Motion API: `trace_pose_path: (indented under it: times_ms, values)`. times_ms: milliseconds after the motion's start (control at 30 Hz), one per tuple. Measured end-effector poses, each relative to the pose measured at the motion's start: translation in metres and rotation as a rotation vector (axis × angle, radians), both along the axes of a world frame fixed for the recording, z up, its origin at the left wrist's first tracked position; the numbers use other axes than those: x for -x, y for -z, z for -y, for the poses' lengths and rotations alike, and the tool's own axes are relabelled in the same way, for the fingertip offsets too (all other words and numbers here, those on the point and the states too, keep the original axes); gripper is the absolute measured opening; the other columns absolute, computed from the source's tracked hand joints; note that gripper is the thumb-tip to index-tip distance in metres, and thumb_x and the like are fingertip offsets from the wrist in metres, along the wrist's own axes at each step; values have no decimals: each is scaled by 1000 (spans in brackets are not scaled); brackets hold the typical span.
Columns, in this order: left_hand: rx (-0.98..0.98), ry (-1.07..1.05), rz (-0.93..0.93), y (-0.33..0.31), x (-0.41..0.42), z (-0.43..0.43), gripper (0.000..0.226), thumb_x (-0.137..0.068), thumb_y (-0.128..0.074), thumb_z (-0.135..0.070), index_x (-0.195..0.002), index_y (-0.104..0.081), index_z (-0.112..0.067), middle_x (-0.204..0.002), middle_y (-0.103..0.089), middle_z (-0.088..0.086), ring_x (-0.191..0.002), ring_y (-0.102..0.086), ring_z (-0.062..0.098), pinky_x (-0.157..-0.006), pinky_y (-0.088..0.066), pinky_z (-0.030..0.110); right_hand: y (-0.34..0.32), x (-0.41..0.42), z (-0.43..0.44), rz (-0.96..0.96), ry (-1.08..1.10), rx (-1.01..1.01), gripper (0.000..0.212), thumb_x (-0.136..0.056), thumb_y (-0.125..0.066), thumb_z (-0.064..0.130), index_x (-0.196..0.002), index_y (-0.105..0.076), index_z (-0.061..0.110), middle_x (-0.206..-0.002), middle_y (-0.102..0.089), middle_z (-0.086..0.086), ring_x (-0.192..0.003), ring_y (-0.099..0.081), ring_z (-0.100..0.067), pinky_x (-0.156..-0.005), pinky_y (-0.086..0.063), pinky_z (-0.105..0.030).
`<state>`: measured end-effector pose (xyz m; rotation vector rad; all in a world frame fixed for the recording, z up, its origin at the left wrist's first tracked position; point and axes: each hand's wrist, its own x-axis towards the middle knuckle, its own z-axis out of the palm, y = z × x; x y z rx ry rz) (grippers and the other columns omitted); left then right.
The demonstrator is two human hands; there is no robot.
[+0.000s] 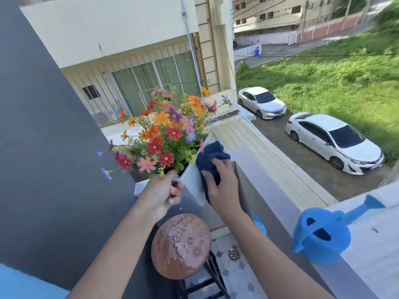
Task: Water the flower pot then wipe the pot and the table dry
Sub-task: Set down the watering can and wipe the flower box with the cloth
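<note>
A white square flower pot full of many-coloured flowers is lifted off the table and tilted. My left hand grips its near rim. My right hand presses a dark blue cloth against the pot's right side. Below the pot stands a small round wooden table, its top wet with patches of water. A blue watering can sits on the balcony ledge at the right, spout pointing away.
A grey balcony wall with a pale ledge runs along the right. A dark wall stands at the left. The tiled floor below has a round drain. Beyond the ledge are a street, two white cars and a building.
</note>
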<state>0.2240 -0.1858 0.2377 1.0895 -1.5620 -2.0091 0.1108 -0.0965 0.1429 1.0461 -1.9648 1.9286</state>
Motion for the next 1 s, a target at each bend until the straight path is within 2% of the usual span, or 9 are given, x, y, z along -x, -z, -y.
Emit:
trace_pose_path:
  times_ms: [100,200,267,333,433,533,633,800,1000]
  values:
    - [28,56,26,-4,-5,-5,20,-99,-43,-6,-79,-45,-8,-48,-52,1,-33,-33,4,-31,-21,16,-14,22,0,118,146,54,33,-95,-60,8,-125,-56,-5,-121,-52,-16,-100,-41,-1,-88,-26,3]
    - [10,61,22,-5,-3,-8,21,-99,-43,-7,-79,-45,-8,-47,-52,0,-33,-34,5,-31,-22,16,-18,34,3,229,173,50,40,-100,-56,13,-137,-49,-2,-132,-51,-17,-113,-46,-13,-86,-23,6]
    - [17,60,29,-4,0,-8,19,-98,-43,-7,-79,-46,-8,-50,-51,1,-34,-34,5,-32,-22,17,-19,33,4,316,140,50,44,-101,-54,16,-142,-45,2,-138,-49,-8,-120,-45,-15,-86,-22,4]
    - [36,56,37,-5,3,-7,17,-97,-44,-7,-80,-47,-8,-52,-52,2,-36,-34,6,-33,-22,18,-22,24,4,349,84,49,45,-102,-53,18,-145,-43,5,-132,-46,3,-116,-41,-6,-86,-24,0]
    - [46,16,19,-9,8,-5,20,-97,-43,-7,-77,-46,-8,-61,-50,5,-36,-34,5,-33,-21,18,-22,2,5,262,12,51,40,-102,-54,17,-139,-46,4,-123,-48,6,-107,-43,1,-86,-30,-1]
    - [20,-41,-15,-14,12,0,22,-97,-43,-5,-75,-46,-7,-65,-48,8,-32,-34,4,-31,-22,15,-9,-18,2,82,-84,7,28,-98,-55,17,-122,-52,2,-104,-51,2,-88,-46,1,-80,-34,-12]
    - [-3,-73,-59,-15,12,5,23,-97,-42,-4,-75,-46,-6,-66,-46,9,-30,-34,3,-30,-23,14,17,-21,-6,-29,-135,-108,23,-97,-56,10,-118,-52,0,-105,-46,1,-93,-43,4,-83,-32,-10]
    - [-33,-88,-108,-16,13,9,22,-100,-40,-6,-78,-44,-8,-66,-46,7,-31,-35,2,-28,-25,14,52,-20,-14,103,-115,-216,33,-100,-52,18,-128,-51,1,-118,-53,-7,-101,-48,-11,-89,-36,-22]
    - [46,-39,-72,-22,13,6,20,-96,-43,-4,-76,-43,-9,-65,-47,7,-33,-34,3,-29,-25,15,7,-23,-7,62,-70,-84,29,-98,-55,15,-123,-53,0,-116,-53,-9,-100,-46,-6,-88,-31,-5]
